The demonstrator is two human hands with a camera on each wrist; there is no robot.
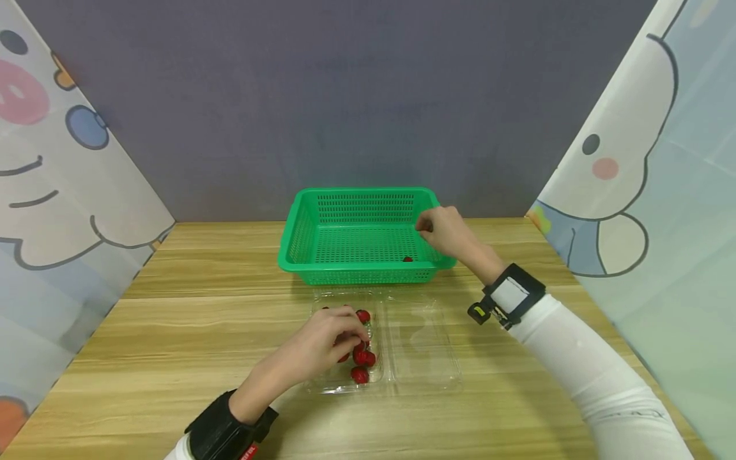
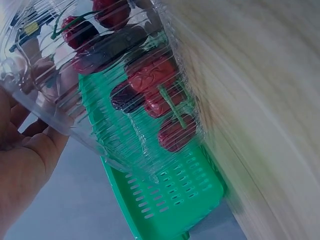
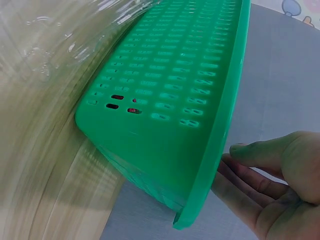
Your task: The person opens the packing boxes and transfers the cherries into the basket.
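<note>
In the head view my left hand (image 1: pixel 330 338) is over the left half of a clear plastic clamshell box (image 1: pixel 422 345), thumb and fingers bent down among several dark red cherries (image 1: pixel 360 375). From the left wrist the cherries (image 2: pixel 152 72), some with green stems, show through the ridged box wall, and my left hand's (image 2: pixel 27 150) fingertips are partly behind that plastic. I cannot tell whether they pinch a cherry. My right hand (image 1: pixel 448 233) hovers at the right rim of a green slotted basket (image 1: pixel 356 275); its fingers (image 3: pixel 240 195) and thumb stand apart, holding nothing.
One cherry (image 1: pixel 407 259) lies in the basket near its front right corner. The box's lid is folded out to the right on the wooden table (image 1: pixel 218 319). A grey wall (image 1: pixel 345 96) rises behind the basket, and cartoon-printed panels (image 1: pixel 661 191) flank both sides.
</note>
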